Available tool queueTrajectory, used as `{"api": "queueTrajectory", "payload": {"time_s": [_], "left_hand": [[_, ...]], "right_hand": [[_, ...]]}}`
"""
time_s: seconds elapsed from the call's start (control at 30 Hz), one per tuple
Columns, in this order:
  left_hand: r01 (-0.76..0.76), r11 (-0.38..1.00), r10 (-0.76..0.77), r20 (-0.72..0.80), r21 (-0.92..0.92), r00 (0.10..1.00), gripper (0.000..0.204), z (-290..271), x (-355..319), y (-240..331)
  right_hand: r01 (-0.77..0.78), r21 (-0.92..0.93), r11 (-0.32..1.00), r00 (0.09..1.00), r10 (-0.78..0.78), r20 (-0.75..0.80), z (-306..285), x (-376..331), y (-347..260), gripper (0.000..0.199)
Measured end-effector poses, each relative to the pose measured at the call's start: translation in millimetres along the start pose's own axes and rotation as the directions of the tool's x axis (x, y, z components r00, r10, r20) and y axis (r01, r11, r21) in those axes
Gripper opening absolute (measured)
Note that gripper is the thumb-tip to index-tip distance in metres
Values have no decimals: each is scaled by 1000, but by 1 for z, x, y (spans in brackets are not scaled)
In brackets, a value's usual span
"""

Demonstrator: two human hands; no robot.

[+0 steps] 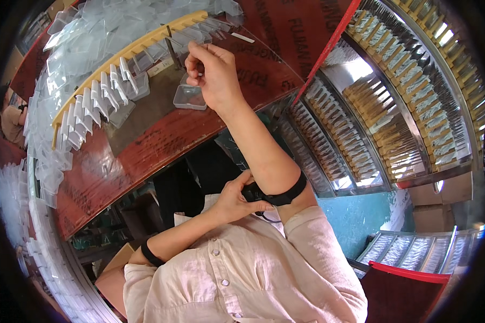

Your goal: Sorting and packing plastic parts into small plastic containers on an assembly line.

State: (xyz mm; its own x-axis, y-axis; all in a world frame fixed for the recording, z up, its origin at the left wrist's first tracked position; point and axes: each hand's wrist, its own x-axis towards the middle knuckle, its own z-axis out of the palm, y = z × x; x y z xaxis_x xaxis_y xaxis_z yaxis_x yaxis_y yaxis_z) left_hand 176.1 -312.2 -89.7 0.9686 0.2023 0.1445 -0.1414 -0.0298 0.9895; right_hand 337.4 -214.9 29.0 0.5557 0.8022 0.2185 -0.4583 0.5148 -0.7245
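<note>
My left hand (236, 200) reaches across my body and is closed round a small black device (250, 190) on the armband (291, 192) at my right elbow. Raised over the red table (151, 142), my right hand (214, 72) has its fingers curled in, and nothing shows between them. Just beyond it, a dark metal upright (172, 47) stands by a long yellow bar (125, 54) with a row of pins. Folded whitish pieces (95, 101) hang from the bar's nearer left part. A clear plastic box (189, 98) sits on the table below my right hand.
A large heap of clear plastic boxes (86, 40) covers the far left of the table. On the right, metal racks (372, 102) hold rows of similar yellow bars with pins and white pieces. Another tray of white pieces (409, 250) is lower right, beside a red edge (409, 272).
</note>
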Motion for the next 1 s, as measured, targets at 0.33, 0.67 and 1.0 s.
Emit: {"api": "queueTrajectory", "payload": {"time_s": [0.33,0.67,1.0], "left_hand": [[68,978,-37,156,-198,987,73,5,-3,-13],[252,886,-197,177,-388,964,61,-6,0,-13],[341,883,-269,248,-322,931,57,-9,-6,-11]], "right_hand": [[-21,-14,1000,1000,21,-15,-13,8,11,27],[649,-709,-276,594,-398,699,-37,5,33,19],[594,-727,-346,574,-451,684,-41,21,30,20]]}}
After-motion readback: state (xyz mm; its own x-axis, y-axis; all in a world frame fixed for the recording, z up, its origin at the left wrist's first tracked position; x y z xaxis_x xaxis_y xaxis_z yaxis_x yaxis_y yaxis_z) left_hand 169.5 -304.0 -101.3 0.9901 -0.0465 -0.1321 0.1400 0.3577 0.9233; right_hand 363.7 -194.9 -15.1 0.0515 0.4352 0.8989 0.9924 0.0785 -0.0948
